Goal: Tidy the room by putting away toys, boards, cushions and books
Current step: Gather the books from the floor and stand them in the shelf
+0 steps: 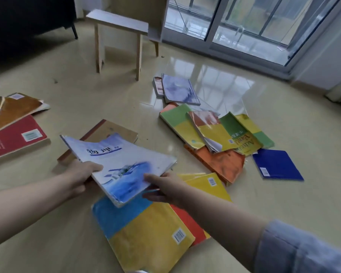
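A white and blue book (118, 164) is held above the floor by both hands. My left hand (81, 174) grips its left edge, thumb on the cover. My right hand (163, 186) grips its near right edge, thumb on top and fingers under it. Below it lies a blue and yellow book (146, 233) on a red one (187, 223). A brown book (106, 134) lies just behind the held book. Yellow books (209, 184) lie to the right of my right hand.
A heap of green, yellow and orange books (215, 134) lies to the right, with a dark blue book (276, 164) beside it and a pale blue book (179, 89) behind. Red (14, 138) and brown books (16, 109) lie left. A wooden stool (118, 26) stands behind, by glass doors (244, 22).
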A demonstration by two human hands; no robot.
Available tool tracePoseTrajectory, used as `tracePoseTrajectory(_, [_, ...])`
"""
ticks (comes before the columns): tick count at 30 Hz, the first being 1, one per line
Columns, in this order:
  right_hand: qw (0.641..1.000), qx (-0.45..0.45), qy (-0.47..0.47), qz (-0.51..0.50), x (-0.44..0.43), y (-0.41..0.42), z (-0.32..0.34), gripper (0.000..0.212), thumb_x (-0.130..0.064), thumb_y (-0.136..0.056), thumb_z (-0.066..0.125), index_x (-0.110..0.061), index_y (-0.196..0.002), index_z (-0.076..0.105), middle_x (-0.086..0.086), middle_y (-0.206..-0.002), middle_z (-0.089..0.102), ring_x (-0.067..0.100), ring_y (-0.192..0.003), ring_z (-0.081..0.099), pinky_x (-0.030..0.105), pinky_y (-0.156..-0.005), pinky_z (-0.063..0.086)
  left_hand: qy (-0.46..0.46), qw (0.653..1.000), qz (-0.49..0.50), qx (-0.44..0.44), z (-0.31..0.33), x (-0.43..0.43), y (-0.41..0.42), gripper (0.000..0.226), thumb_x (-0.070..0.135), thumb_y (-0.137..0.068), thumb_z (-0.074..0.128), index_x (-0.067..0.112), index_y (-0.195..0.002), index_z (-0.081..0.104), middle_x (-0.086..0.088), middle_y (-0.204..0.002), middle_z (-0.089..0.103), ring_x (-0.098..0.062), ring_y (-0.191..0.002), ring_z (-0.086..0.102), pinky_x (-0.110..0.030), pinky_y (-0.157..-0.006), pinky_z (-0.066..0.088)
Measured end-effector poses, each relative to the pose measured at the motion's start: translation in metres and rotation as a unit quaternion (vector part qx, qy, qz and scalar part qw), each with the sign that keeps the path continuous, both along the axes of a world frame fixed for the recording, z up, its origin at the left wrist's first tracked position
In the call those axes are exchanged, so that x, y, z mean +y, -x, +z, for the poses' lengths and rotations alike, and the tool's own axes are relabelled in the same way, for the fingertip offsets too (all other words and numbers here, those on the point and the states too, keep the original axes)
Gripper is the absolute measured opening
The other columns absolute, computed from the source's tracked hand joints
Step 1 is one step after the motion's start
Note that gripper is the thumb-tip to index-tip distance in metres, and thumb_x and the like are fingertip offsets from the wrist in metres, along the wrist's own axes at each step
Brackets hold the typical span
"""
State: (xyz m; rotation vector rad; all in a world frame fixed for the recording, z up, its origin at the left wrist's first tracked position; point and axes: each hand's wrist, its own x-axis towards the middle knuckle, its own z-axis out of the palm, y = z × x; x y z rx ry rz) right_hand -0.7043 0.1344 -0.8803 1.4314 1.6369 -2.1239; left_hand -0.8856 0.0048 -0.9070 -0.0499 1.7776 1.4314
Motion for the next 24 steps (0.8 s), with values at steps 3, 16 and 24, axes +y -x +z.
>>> tracePoseTrajectory(3, [0.982, -0.108, -0.139, 0.071, 0.021, -0.026, -0.003, 0.036, -0.031, -0.100, 0.047, -0.001, -0.083, 0.058, 0.012, -0.068, 0.061, 0.017, -0.046, 0.058, 0.026, -0.053, 0.055, 0.010, 0.998, -0.018, 0.061, 0.006, -0.001, -0.005, 0.038, -0.013, -0.088, 0.048, -0.002, -0.124, 0.052, -0.022, -0.118, 0.060, -0.038, -0.095, 0.061, -0.046, -0.083, 0.052])
tracePoseTrajectory(16, [0.878, -0.215, -0.375, 0.206, 0.056, -0.101, -0.020, 0.022, -0.019, -0.092, 0.053, -0.009, -0.105, 0.068, 0.008, -0.105, 0.066, 0.021, -0.088, 0.059, 0.029, -0.067, 0.045, 0.124, 0.966, -0.051, 0.221, 0.021, -0.004, -0.034, 0.044, 0.000, -0.077, 0.057, 0.012, -0.119, 0.052, -0.013, -0.109, 0.063, -0.034, -0.092, 0.060, -0.041, -0.082, 0.051])
tracePoseTrajectory(24, [0.881, -0.179, -0.373, 0.230, 0.066, -0.079, -0.029, 0.026, -0.019, -0.091, 0.055, -0.011, -0.114, 0.062, 0.009, -0.116, 0.062, 0.019, -0.087, 0.053, 0.027, -0.068, 0.042, 0.124, 0.957, -0.060, 0.257, 0.043, 0.005, -0.040, 0.044, -0.009, -0.080, 0.054, 0.013, -0.118, 0.050, -0.014, -0.105, 0.060, -0.036, -0.092, 0.058, -0.040, -0.081, 0.048])
